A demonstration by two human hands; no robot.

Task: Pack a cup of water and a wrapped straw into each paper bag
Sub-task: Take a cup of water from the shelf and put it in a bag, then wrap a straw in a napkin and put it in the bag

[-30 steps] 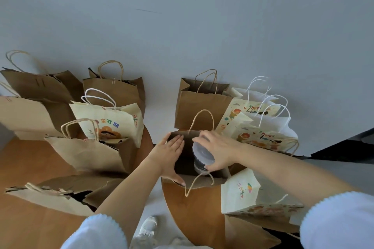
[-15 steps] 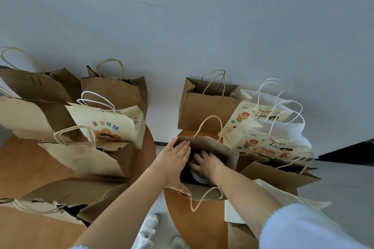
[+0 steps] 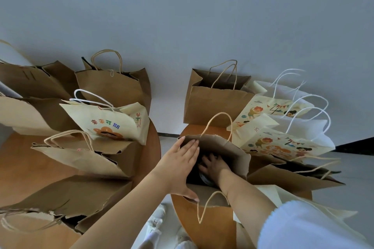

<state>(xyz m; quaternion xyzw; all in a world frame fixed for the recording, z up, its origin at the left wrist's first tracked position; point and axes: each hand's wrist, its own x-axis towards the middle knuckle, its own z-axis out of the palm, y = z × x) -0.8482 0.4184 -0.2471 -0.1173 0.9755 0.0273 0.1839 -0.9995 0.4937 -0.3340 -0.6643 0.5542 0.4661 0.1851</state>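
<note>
A brown paper bag stands open on the round wooden surface directly below the camera, its twine handles looping up at the far side and down at the near side. The left hand lies flat against the bag's left rim, fingers straight and together, thumb hooked over the near edge, so its grip is wide and it simply presses the paper open. The right hand reaches deep into the bag, fingers spread over the lid of a cup; only a sliver of the clear cup shows beneath the palm, low inside the bag. The fingers curve down around the top of the cup, so the grip holds it.

Behind this bag stands another brown bag, open and upright. To the right, cream bags with cartoon prints and white handles lean on one another, and one more brown bag lies tipped on its side. On a second wooden surface to the left, several brown bags crowd around a cream bag with coloured lettering. White sleeves cover the upper arms, and white shoes show on the floor between the two surfaces.
</note>
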